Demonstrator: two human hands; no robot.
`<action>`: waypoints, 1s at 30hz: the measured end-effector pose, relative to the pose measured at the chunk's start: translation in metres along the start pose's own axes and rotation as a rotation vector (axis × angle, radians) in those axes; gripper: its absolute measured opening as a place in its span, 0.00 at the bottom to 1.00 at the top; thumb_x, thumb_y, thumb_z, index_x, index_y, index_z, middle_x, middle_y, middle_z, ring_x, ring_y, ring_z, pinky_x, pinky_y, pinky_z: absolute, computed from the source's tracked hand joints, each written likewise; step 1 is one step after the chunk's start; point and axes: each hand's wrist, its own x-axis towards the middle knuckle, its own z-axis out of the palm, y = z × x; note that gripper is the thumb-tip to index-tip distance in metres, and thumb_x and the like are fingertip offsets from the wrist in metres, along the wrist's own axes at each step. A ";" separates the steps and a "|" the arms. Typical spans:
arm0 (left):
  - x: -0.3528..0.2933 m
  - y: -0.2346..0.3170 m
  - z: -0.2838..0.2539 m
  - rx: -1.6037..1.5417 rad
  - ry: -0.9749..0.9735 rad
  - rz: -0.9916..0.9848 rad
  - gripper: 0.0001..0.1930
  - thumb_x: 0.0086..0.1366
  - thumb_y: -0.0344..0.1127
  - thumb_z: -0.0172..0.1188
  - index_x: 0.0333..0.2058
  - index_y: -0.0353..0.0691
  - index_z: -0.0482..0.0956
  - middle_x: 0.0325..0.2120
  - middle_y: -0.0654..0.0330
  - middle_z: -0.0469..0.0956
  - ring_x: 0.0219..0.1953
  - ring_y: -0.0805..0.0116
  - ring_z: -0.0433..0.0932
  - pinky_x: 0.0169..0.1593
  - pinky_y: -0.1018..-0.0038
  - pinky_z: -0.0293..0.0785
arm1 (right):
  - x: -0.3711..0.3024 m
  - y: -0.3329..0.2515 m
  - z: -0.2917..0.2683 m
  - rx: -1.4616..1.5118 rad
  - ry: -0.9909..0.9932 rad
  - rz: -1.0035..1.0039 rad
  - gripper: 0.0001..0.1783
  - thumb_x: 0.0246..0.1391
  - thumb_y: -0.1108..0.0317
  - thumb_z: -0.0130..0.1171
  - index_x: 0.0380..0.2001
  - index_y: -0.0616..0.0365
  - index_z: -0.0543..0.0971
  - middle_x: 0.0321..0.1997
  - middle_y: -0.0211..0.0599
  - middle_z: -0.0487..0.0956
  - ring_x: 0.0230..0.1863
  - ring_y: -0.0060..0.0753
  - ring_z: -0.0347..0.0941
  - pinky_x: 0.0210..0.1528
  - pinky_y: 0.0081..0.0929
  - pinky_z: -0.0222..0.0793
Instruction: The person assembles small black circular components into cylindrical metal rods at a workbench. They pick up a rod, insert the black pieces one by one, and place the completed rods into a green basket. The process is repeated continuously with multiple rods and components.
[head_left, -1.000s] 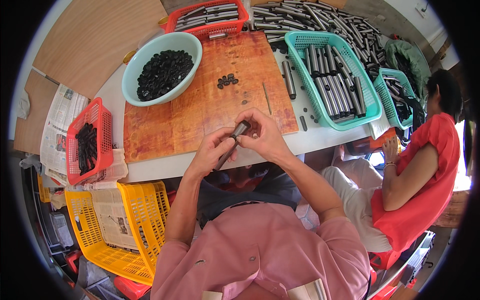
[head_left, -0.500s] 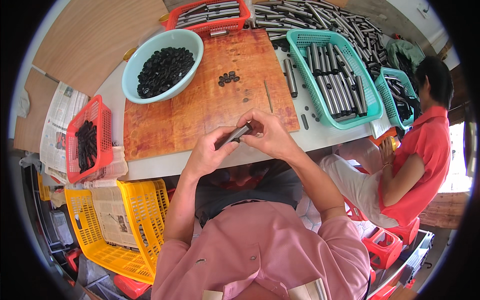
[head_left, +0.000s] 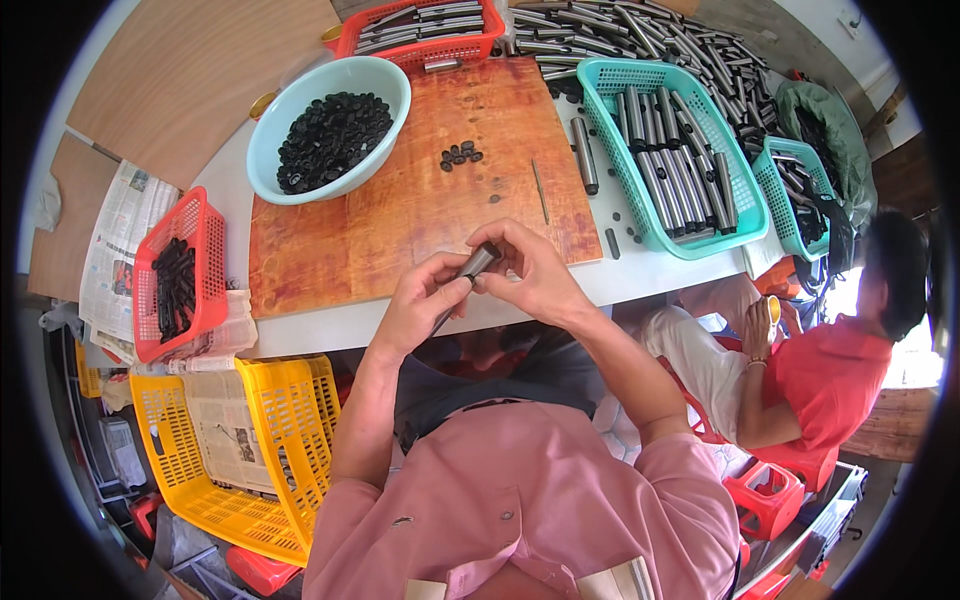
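Note:
Just past the near edge of a stained wooden board (head_left: 330,255), my left hand (head_left: 412,305) is wrapped round a short metal tube (head_left: 481,262) with a dark end. Thumb and fingers of my right hand (head_left: 538,280) close on the tube's upper end; whether they also pinch a small cap there is hidden. Several small black oval caps (head_left: 460,156) lie grouped on the board. To their right is a thin rod (head_left: 540,190). A pale blue bowl (head_left: 401,112) full of similar black pieces stands at the board's far left.
Right of the board stand a teal basket (head_left: 745,235) of metal tubes and a lone tube (head_left: 584,157). Red baskets (head_left: 208,300) sit left and at the back. A yellow crate (head_left: 275,450) is at my left. A seated person in red (head_left: 825,385) is at my right.
The tube in my hands has tilted more upright, and my fingers have shifted along its end. The person at the right has leaned away from the table.

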 end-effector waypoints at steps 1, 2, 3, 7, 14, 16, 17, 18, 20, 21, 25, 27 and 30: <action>0.000 0.000 -0.001 -0.048 -0.008 -0.030 0.15 0.74 0.34 0.58 0.54 0.33 0.77 0.37 0.59 0.82 0.30 0.75 0.76 0.34 0.78 0.73 | -0.001 -0.002 0.000 0.008 -0.004 0.002 0.23 0.54 0.80 0.65 0.54 0.63 0.76 0.41 0.29 0.79 0.40 0.19 0.74 0.43 0.23 0.72; 0.000 0.001 -0.002 -0.096 -0.016 -0.062 0.15 0.74 0.35 0.57 0.54 0.34 0.77 0.36 0.58 0.82 0.29 0.75 0.77 0.34 0.77 0.74 | -0.002 -0.004 0.000 0.019 -0.007 0.005 0.24 0.55 0.80 0.65 0.55 0.63 0.75 0.42 0.29 0.79 0.40 0.18 0.74 0.44 0.23 0.72; 0.000 0.001 -0.002 -0.143 -0.024 -0.094 0.15 0.75 0.36 0.56 0.53 0.34 0.77 0.35 0.58 0.81 0.29 0.74 0.77 0.34 0.77 0.74 | -0.003 -0.006 0.000 0.029 -0.010 0.008 0.25 0.55 0.80 0.65 0.56 0.63 0.75 0.42 0.29 0.79 0.41 0.18 0.74 0.44 0.22 0.72; 0.000 0.006 0.003 -0.216 -0.017 -0.134 0.14 0.76 0.38 0.55 0.52 0.34 0.76 0.32 0.58 0.79 0.28 0.73 0.78 0.33 0.77 0.75 | 0.000 -0.004 0.000 0.036 -0.020 0.065 0.28 0.55 0.80 0.65 0.60 0.63 0.74 0.42 0.29 0.80 0.41 0.18 0.74 0.45 0.23 0.73; 0.003 -0.006 0.005 -0.134 0.000 -0.081 0.13 0.77 0.36 0.54 0.52 0.34 0.75 0.33 0.57 0.79 0.27 0.73 0.77 0.32 0.77 0.74 | 0.000 -0.002 0.000 0.034 0.008 0.073 0.26 0.54 0.80 0.64 0.58 0.65 0.75 0.39 0.33 0.81 0.40 0.21 0.78 0.46 0.25 0.74; 0.004 -0.007 0.006 -0.093 -0.004 -0.049 0.13 0.76 0.35 0.54 0.52 0.33 0.75 0.34 0.57 0.80 0.27 0.74 0.76 0.32 0.77 0.74 | 0.000 0.001 0.000 0.058 0.022 0.075 0.24 0.53 0.79 0.65 0.55 0.66 0.75 0.37 0.34 0.81 0.38 0.21 0.78 0.44 0.25 0.75; 0.005 -0.006 0.007 -0.073 -0.009 -0.033 0.13 0.76 0.35 0.55 0.52 0.33 0.76 0.34 0.57 0.80 0.26 0.74 0.76 0.32 0.77 0.74 | 0.000 0.006 0.000 0.081 0.029 0.068 0.23 0.52 0.78 0.65 0.53 0.67 0.76 0.35 0.34 0.81 0.36 0.21 0.78 0.41 0.24 0.75; 0.006 -0.005 0.008 -0.053 -0.014 -0.016 0.13 0.76 0.35 0.56 0.52 0.32 0.77 0.35 0.57 0.81 0.26 0.74 0.76 0.32 0.77 0.74 | 0.000 0.008 -0.001 0.104 0.036 0.061 0.22 0.52 0.78 0.65 0.51 0.67 0.77 0.33 0.34 0.81 0.34 0.22 0.78 0.39 0.24 0.75; 0.008 -0.007 0.002 0.043 -0.025 -0.049 0.13 0.75 0.36 0.58 0.49 0.32 0.79 0.35 0.59 0.82 0.27 0.75 0.76 0.32 0.77 0.74 | -0.001 0.006 -0.004 0.074 0.042 0.029 0.21 0.51 0.78 0.65 0.49 0.67 0.77 0.33 0.34 0.81 0.33 0.22 0.78 0.38 0.24 0.75; 0.008 -0.007 -0.001 0.092 -0.029 -0.066 0.13 0.75 0.37 0.59 0.48 0.32 0.80 0.35 0.59 0.82 0.27 0.75 0.76 0.32 0.78 0.74 | -0.001 0.005 -0.005 0.060 0.044 0.012 0.20 0.50 0.78 0.65 0.48 0.67 0.77 0.33 0.35 0.81 0.33 0.22 0.79 0.38 0.24 0.75; 0.006 0.003 -0.002 0.421 0.053 -0.045 0.13 0.72 0.38 0.63 0.44 0.33 0.82 0.32 0.59 0.83 0.27 0.73 0.78 0.33 0.75 0.74 | 0.006 0.016 -0.011 0.016 0.044 0.023 0.17 0.55 0.75 0.65 0.48 0.68 0.78 0.36 0.37 0.83 0.35 0.23 0.80 0.40 0.25 0.76; 0.007 0.007 0.000 0.627 0.131 0.047 0.12 0.71 0.38 0.63 0.43 0.33 0.82 0.31 0.55 0.83 0.27 0.66 0.80 0.33 0.72 0.75 | 0.016 0.014 -0.016 0.051 0.006 0.126 0.15 0.61 0.74 0.63 0.50 0.67 0.78 0.40 0.37 0.83 0.39 0.23 0.80 0.43 0.25 0.77; 0.024 -0.003 -0.008 0.903 0.231 0.311 0.12 0.69 0.37 0.64 0.45 0.34 0.81 0.33 0.48 0.83 0.31 0.50 0.82 0.35 0.64 0.76 | 0.038 0.009 -0.023 -0.087 0.035 0.108 0.16 0.65 0.68 0.61 0.52 0.67 0.79 0.41 0.36 0.84 0.39 0.23 0.81 0.39 0.24 0.78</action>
